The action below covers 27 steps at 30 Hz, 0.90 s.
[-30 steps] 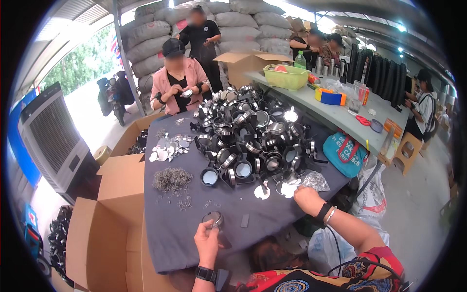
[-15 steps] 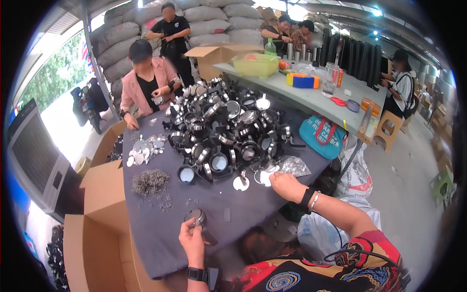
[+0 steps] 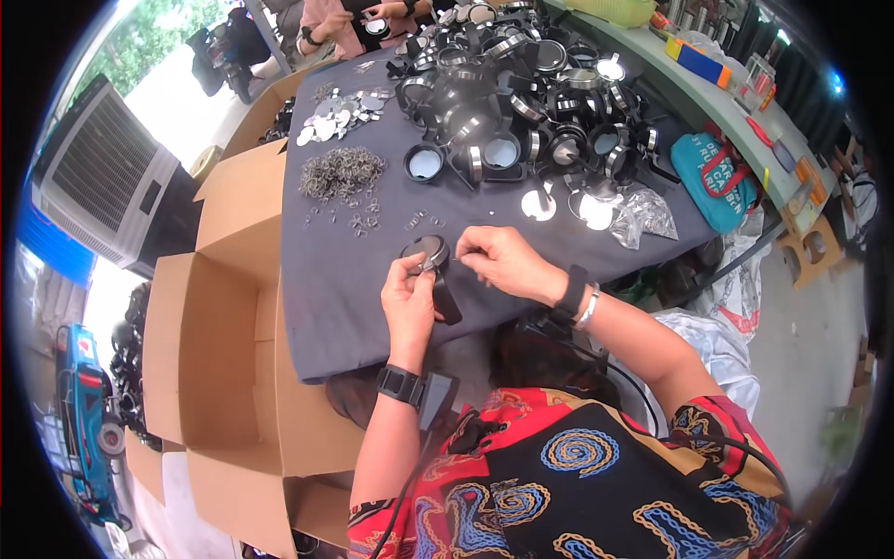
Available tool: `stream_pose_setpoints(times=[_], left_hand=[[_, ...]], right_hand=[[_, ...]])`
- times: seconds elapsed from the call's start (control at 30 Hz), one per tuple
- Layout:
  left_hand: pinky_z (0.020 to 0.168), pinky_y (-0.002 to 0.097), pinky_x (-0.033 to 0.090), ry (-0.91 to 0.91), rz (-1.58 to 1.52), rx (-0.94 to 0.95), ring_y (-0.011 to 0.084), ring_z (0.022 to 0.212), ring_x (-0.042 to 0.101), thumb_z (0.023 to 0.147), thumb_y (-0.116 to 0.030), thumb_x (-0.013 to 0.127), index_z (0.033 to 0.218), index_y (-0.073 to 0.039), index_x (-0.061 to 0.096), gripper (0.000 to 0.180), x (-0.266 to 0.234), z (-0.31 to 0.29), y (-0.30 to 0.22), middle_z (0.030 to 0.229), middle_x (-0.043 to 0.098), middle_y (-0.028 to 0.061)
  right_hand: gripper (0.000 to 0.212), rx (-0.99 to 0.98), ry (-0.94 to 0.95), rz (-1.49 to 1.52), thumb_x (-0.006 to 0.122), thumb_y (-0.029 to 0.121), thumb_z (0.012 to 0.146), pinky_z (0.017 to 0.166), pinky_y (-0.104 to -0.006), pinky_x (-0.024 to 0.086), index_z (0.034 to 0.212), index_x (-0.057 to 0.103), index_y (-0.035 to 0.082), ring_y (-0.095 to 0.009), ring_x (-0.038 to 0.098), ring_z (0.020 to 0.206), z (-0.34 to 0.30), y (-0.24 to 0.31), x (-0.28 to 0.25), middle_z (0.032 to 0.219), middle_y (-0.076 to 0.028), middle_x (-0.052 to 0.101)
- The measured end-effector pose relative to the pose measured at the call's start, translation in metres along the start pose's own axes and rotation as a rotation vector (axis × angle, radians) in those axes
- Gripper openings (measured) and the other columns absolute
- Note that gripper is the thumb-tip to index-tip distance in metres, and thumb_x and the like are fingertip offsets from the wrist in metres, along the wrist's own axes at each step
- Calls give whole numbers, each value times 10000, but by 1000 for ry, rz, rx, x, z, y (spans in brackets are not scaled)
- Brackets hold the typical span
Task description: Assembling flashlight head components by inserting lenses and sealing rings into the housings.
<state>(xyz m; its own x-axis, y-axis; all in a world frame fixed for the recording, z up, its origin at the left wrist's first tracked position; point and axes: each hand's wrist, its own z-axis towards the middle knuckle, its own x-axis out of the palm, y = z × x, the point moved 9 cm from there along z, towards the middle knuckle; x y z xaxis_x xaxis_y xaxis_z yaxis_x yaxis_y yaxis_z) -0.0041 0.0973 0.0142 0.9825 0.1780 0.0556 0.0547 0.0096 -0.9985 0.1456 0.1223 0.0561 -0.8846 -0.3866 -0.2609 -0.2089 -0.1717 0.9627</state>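
Note:
My left hand grips a round black cup lid with a metal rim, near the front of the cloth-covered table. A black handle juts from the lid toward me. Just right of it, my right hand is closed in a pinch; whatever sits between its fingertips is too small to make out. Beyond my hands lies a big heap of similar lids, several with pale round insides. White round pieces rest in front of the heap, beside a clear plastic bag.
Small metal clips are piled on the left of the table, with silvery white discs behind. Open cardboard boxes stand along the left edge. A teal bag sits at the right edge. Across the table, another person's hands work.
My right hand has left the white pieces and plastic bag and come to the lid in my left hand. The view has tilted downward, showing more of my arms.

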Motion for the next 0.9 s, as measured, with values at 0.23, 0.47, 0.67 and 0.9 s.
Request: stream_pose_setpoints(times=[0.23,0.47,0.67,0.9], left_hand=[[350,233,422,0,0,4,60,425,448,886,-37,526,1075,-21,557,193,-3,-1,1,583,499,-5],[346,224,403,-8,-9,11,62,443,474,889,-37,537,1042,-30,553,154,-3,3,3,621,541,14],[343,229,396,-15,-14,13,69,439,483,889,-40,539,1036,-33,551,147,-4,2,3,609,546,19],[349,234,422,-15,8,3,79,447,495,884,-33,515,1056,-34,555,176,-4,-2,1,622,558,23]], right_hand=[[70,49,42,46,537,37,903,516,-215,462,937,588,3,-51,534,610,14,-13,25,777,-2,589],[80,33,59,42,548,34,899,518,-216,467,925,611,-8,-52,538,611,17,-13,24,754,-6,595],[67,36,57,40,558,11,889,512,-219,466,916,615,-11,-53,544,613,18,-14,25,750,-8,595],[50,-7,26,174,582,6,875,506,-211,470,922,597,0,-64,550,603,26,-14,23,752,-16,591]])
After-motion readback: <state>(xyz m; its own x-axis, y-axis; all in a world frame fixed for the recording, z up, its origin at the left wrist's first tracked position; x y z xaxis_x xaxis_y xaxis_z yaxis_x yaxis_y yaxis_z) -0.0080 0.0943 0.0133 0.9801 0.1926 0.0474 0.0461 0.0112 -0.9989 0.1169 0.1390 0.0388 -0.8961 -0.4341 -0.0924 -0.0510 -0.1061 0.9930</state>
